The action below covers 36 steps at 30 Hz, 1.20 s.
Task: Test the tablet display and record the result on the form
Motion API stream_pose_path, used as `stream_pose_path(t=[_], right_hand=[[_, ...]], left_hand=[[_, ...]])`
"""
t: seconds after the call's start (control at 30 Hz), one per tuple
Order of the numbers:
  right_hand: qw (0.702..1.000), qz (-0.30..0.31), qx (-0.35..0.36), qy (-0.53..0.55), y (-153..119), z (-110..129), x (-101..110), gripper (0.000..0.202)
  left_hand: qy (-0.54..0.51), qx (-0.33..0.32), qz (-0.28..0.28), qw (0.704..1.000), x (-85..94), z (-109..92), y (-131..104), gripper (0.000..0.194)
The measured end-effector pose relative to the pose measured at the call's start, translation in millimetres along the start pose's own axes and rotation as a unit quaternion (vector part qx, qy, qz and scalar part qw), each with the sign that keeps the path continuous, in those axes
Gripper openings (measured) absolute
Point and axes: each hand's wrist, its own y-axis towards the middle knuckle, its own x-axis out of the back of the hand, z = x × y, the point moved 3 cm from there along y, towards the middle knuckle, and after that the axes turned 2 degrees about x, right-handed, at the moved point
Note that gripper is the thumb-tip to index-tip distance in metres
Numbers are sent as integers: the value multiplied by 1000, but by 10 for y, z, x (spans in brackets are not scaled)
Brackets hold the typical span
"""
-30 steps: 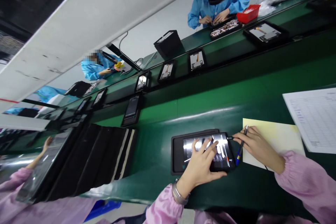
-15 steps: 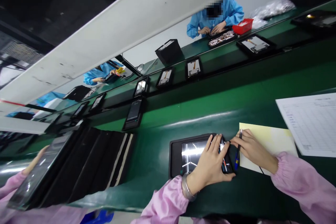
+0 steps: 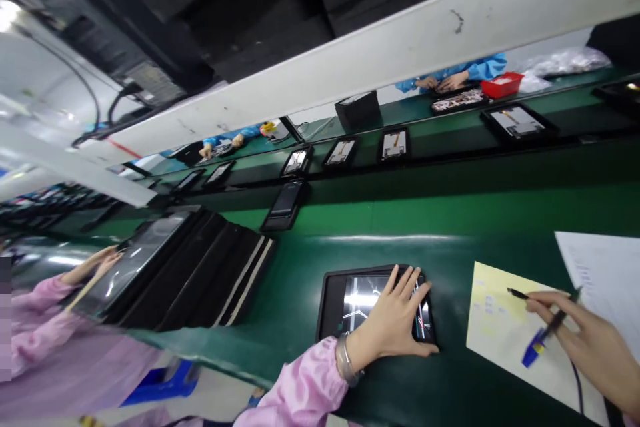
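Note:
My left hand [image 3: 395, 320] lies spread over a glossy screen device [image 3: 357, 303], which sits in a black tray [image 3: 330, 307] on the green bench. Its fingertips touch the screen's right part and the thumb rests by the tray's near edge. Over a yellow paper [image 3: 493, 333] with small handwritten marks, my right hand [image 3: 585, 340] is closed on a pen [image 3: 543, 339] with a blue end. A thin black piece [image 3: 519, 293] also pokes from these fingers; whether it belongs to the black cable [image 3: 577, 380] below the hand, I cannot tell.
A white printed sheet [image 3: 600, 267] lies at the right. Left stands a stack of black trays [image 3: 200, 273], with a co-worker's hands [image 3: 103, 260] beside it. Another black tray [image 3: 285, 205] lies farther back. Behind runs a line holding several trayed screens [image 3: 395, 145]; blue-sleeved people work beyond.
My right hand has moved from the device's right edge to over the yellow paper, carrying the pen along. My left hand stays on the screen. The camera view has shifted.

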Motion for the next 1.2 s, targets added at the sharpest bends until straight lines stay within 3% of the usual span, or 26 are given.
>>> stream_pose_path(t=[0.07, 0.13, 0.17, 0.2, 0.27, 0.33, 0.5, 0.67, 0.8, 0.9, 1.07, 1.2], right_hand=[[992, 20, -48, 112, -108, 106, -261, 45], [967, 45, -51, 245, -190, 284, -673, 44], [957, 46, -40, 284, -218, 367, -887, 48], [951, 40, -36, 304, -235, 431, -1087, 50], [943, 97, -45, 316, -246, 522, -1464, 49], [938, 135, -44, 318, -230, 601, -1716, 55], [954, 146, -39, 260, -134, 912, -1894, 63], [953, 155, -46, 256, 30, 1037, -1749, 64], [943, 128, -30, 306, 56, 946, -1453, 58], [957, 120, -5, 262, -24, 931, -1186, 42], [985, 102, 58, 127, -163, 1010, -844, 19], [977, 153, 147, -22, -244, 1050, -831, 21]], left_hand=[[-50, 60, -37, 996, 131, 236, -179, 106], [-72, 176, -149, 970, 213, 584, -505, 81], [-76, 248, -225, 939, 221, 772, -721, 67], [-92, 311, -277, 905, 185, 943, -945, 63], [-176, 403, -314, 842, 10, 1199, -1341, 66], [-230, 420, -308, 822, -199, 1289, -1582, 65], [-288, 420, -380, 772, -490, 1191, -1707, 51], [-273, 407, -385, 782, -504, 1236, -1623, 45], [-252, 386, -387, 799, -491, 1398, -1411, 42], [-229, 356, -388, 818, -429, 1548, -1036, 41], [-214, 305, -381, 846, -250, 1836, -33, 42], [-208, 271, -394, 853, -131, 2043, 884, 53]])
